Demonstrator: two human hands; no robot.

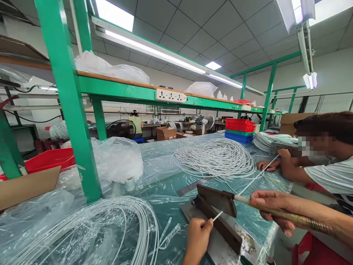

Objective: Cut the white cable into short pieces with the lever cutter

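Note:
My left hand [199,232] is at the bottom centre, fingers pinched on the end of a thin white cable [217,216] that runs under the raised blade of a lever cutter [217,200] and on toward a big loose pile of white cable [217,156]. My right hand [271,206] is wrapped round the cutter's long brass-coloured handle [298,220], holding it up. The cutter's dark base [223,230] lies on the plastic-covered table [162,187].
A co-worker [322,158] leans on the table at the right, a hand [266,165] near the cable. A coil of white cable [91,228] lies at the lower left. A green post [74,110], plastic bags, a tape roll [129,183] and stacked bins [239,130] stand around.

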